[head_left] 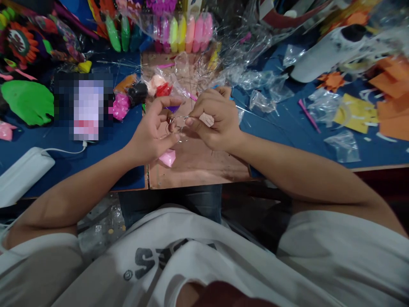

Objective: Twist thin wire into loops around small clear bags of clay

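Observation:
Thin, shiny looped wire (pixel 182 117) spans the gap between my two hands above the brown board (pixel 198 166). My left hand (pixel 153 132) curves around its left part, fingers bent, the wire at the fingertips. With thumb and forefinger my right hand (pixel 215 119) pinches the wire's right part. A light pink piece (pixel 168 157) lies on the board just below my left hand. Behind the hands are a red piece (pixel 164 90) and clear plastic wrap. The exact shape of the wire is too fine to make out.
A phone (pixel 86 106) and a white power bank (pixel 27 175) lie at left, near a green clay slab (pixel 28 101). Coloured clay sticks (pixel 182 34) stand at the back. At right are a white bottle-like object (pixel 326 53), yellow sheet (pixel 357 113), orange sheets (pixel 394 115) and plastic bags.

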Motion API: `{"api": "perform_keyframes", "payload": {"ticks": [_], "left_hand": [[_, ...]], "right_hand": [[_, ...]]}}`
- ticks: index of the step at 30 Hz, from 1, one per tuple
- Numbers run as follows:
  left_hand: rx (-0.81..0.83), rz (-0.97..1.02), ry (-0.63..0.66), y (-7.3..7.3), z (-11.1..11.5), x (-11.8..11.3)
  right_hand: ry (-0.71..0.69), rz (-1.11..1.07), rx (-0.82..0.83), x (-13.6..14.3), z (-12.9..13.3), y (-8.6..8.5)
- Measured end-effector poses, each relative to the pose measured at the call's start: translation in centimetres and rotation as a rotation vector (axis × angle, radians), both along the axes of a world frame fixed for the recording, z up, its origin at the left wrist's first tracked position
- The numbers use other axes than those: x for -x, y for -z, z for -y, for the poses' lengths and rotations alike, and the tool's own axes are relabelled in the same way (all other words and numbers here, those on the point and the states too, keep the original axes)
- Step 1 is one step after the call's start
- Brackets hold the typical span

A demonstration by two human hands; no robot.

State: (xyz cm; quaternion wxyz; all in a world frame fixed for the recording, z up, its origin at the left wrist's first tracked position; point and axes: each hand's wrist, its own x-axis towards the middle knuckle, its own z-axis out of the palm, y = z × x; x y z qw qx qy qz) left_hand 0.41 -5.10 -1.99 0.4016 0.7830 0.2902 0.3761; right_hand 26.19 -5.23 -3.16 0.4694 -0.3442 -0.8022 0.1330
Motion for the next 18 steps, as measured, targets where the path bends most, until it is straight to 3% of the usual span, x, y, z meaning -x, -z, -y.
{"api": "perform_keyframes", "payload": {"ticks": [6, 13, 18], "left_hand": [[-0.24, -0.024, -0.048, -1.5, 0.1, -0.1], [-0.118, 0.018, 0.03, -1.2, -0.4, 0.1], [-0.157, 0.044, 0.068, -1.1, -0.2, -0.1]], "right_hand": [[-0.001, 0.013, 0.027, -0.1, -0.1, 0.4], [0.013, 0.076, -0.036, 0.4, 0.7, 0.0], [0.013, 0.112, -0.063, 0.3, 0.6, -0.1]]}}
